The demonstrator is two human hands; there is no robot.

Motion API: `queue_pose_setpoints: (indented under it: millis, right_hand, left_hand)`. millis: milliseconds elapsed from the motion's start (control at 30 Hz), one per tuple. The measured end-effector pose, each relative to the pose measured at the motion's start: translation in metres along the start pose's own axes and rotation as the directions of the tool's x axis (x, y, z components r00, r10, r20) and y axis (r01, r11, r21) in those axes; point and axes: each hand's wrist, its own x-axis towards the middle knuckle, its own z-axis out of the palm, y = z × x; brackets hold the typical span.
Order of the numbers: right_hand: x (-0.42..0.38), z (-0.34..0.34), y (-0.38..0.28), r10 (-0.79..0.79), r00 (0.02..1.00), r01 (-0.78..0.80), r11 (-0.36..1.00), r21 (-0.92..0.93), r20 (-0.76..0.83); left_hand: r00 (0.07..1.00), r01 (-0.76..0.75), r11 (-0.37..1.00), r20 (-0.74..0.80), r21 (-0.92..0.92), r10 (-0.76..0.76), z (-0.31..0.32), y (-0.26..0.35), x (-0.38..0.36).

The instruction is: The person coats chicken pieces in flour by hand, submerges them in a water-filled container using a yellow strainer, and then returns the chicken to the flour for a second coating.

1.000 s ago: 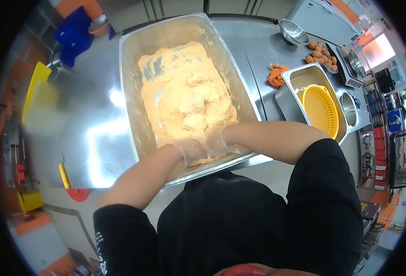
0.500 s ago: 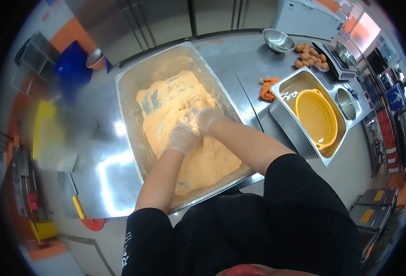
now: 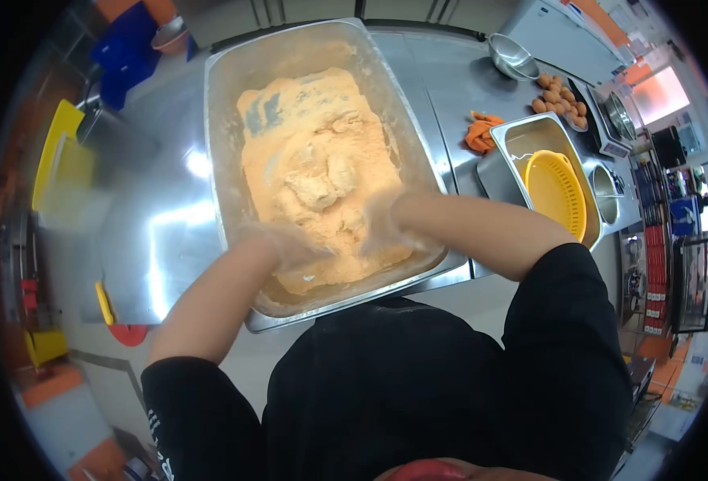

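Dough (image 3: pixel 318 184) lies in floury mix (image 3: pixel 290 104), mid metal tub (image 3: pixel 227 104) on worktop (image 3: pixel 181 132). Gloved left hand (image 3: pixel 291 244) at its 7 o'clock, right hand (image 3: pixel 383 220) at 4; both blurred, cannot tell whether closed. White lettering (image 3: pixel 160 446), left sleeve (image 3: pixel 201 409): illegible.

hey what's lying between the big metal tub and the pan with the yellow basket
In the head view, a crumpled orange cloth lies on the counter between them.
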Motion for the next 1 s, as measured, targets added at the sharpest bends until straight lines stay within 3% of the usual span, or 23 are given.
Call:
queue_pose_setpoints:
  millis: [67, 133, 200, 267, 300, 333, 400, 433, 500, 600, 700, 733, 800, 833, 933, 1000]
  right_hand:
    - [0.030, 0.040, -0.016, -0.235, 0.971, 0.239, 0.961, -0.136, 0.044]
    - [0.080, 0.071, -0.011, -0.361, 0.932, 0.347, 0.872, -0.345, 0.024]
    - [0.081, 0.058, -0.010, -0.413, 0.911, 0.369, 0.807, -0.462, 0.006]
    - [0.041, -0.006, -0.009, -0.401, 0.916, 0.337, 0.792, -0.508, -0.017]
    - [0.038, -0.018, 0.002, -0.284, 0.918, 0.240, 0.954, -0.181, -0.278]
    - [0.034, -0.029, 0.014, -0.074, 0.880, 0.184, 0.964, 0.193, -0.469]
    - [0.034, -0.061, 0.027, 0.005, 0.742, 0.250, 0.926, 0.283, -0.671]
    - [0.041, -0.076, 0.032, 0.002, 0.713, 0.202, 0.957, 0.209, -0.701]
    - [0.055, -0.099, 0.035, -0.019, 0.660, 0.094, 0.994, 0.058, -0.751]
    - [0.070, -0.118, 0.021, 0.071, 0.814, -0.048, 0.997, 0.055, -0.576]
    - [0.102, -0.094, 0.013, -0.056, 0.798, 0.139, 0.986, 0.092, -0.600]
    - [0.106, -0.093, 0.007, -0.069, 0.872, 0.151, 0.980, 0.132, -0.484]
    - [0.104, -0.086, -0.001, -0.079, 0.970, 0.134, 0.964, 0.231, -0.230]
    - [0.098, -0.078, -0.005, -0.140, 0.962, 0.177, 0.974, 0.143, -0.234]
    - [0.072, -0.064, -0.015, -0.266, 0.944, 0.260, 0.964, -0.055, -0.196]
    - [0.055, -0.081, -0.016, -0.285, 0.951, 0.272, 0.955, -0.114, -0.119]
  left_hand:
    - [0.983, -0.186, 0.983, 0.010, 0.005, 0.186, 0.013, 0.008, 0.004]
    - [0.959, -0.281, 0.956, 0.019, -0.087, 0.283, 0.059, -0.006, 0.088]
    - [0.980, -0.191, 0.969, -0.091, -0.156, 0.178, 0.052, -0.019, 0.090]
    - [0.981, -0.085, 0.971, -0.187, -0.225, 0.043, 0.038, -0.023, 0.085]
    - [0.973, -0.022, 0.966, -0.228, -0.257, -0.039, 0.023, -0.021, 0.070]
    - [0.957, 0.040, 0.956, -0.265, -0.291, -0.121, 0.015, -0.021, 0.061]
    - [0.888, 0.062, 0.989, -0.445, -0.136, -0.117, 0.016, -0.036, 0.067]
    - [0.841, 0.083, 0.995, -0.532, -0.056, -0.100, 0.013, -0.040, 0.067]
    - [0.803, 0.083, 0.979, -0.569, -0.186, -0.176, 0.001, -0.036, 0.060]
    - [0.811, 0.105, 0.953, -0.530, -0.284, -0.248, -0.013, -0.039, 0.055]
    - [0.765, 0.078, 0.935, -0.580, -0.347, -0.279, -0.006, -0.059, 0.067]
    - [0.740, 0.056, 0.929, -0.609, -0.366, -0.285, 0.000, -0.064, 0.072]
    - [0.783, 0.007, 0.887, -0.549, -0.461, -0.292, 0.001, -0.069, 0.076]
    - [0.796, -0.019, 0.866, -0.532, -0.499, -0.289, -0.002, -0.069, 0.074]
    - [0.826, -0.114, 0.923, -0.551, -0.367, -0.117, 0.010, -0.073, 0.078]
    - [0.940, -0.051, 0.912, -0.328, -0.408, -0.094, 0.001, -0.074, 0.072]
